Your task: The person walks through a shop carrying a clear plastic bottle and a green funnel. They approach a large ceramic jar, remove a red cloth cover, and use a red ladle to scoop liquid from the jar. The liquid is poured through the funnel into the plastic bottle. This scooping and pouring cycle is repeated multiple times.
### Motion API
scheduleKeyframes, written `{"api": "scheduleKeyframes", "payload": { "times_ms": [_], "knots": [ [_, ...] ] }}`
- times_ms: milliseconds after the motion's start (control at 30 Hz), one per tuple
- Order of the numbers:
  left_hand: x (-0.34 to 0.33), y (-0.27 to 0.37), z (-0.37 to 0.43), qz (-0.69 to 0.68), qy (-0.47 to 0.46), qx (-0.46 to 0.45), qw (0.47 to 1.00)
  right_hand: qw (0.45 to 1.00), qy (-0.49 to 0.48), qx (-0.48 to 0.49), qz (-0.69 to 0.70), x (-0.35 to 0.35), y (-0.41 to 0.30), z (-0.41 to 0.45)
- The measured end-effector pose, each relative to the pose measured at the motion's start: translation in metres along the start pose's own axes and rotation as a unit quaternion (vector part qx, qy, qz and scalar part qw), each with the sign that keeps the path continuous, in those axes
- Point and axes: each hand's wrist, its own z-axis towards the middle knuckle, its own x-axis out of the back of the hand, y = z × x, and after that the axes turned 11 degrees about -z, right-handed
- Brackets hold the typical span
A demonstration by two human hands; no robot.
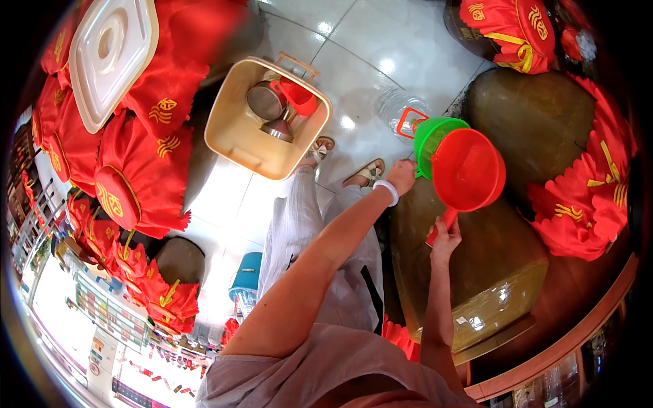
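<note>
My left hand (pixel 403 176), a pale bangle at its wrist, grips the near edge of a green plastic funnel (pixel 427 140). The funnel is over a clear plastic jug (pixel 390 104) with a red carrying handle (pixel 401 125); the ladle and funnel hide the jug's mouth. In my right hand (pixel 446 243) is the handle of a red plastic ladle (pixel 474 176). Its round bowl is tilted over the funnel and overlaps it. I cannot tell whether liquid is running from it.
An open beige plastic bin (pixel 227 137) holds a metal cup (pixel 266 101), a red scoop (pixel 301 100) and a metal funnel (pixel 278 130). Large brown jars (pixel 530 117) stand at the right. Red-cloth-covered jars (pixel 145 178) and a white lid (pixel 84 84) are left.
</note>
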Motion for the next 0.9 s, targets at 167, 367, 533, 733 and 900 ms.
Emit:
{"api": "scheduleKeyframes", "payload": {
  "times_ms": [167,367,533,733,900],
  "knots": [
    [-0.002,0.0,-0.001,-0.006,0.006,-0.014,1.0,0.996,-0.042,-0.033,0.068,0.01,0.001,0.001],
    [0.001,0.009,-0.002,-0.008,-0.004,0.009,1.0,0.995,-0.053,-0.035,0.075,0.013,-0.002,-0.003],
    [0.001,0.013,-0.003,-0.025,-0.022,0.041,0.999,0.999,-0.032,0.01,0.025,0.009,-0.007,-0.006],
    [0.0,0.011,-0.004,-0.018,-0.017,0.023,0.999,0.999,-0.021,0.022,0.013,0.004,-0.01,-0.006],
    [0.0,0.011,-0.005,-0.007,-0.011,0.02,1.0,0.999,-0.031,0.01,0.017,0.006,-0.006,-0.003]
  ]
}}
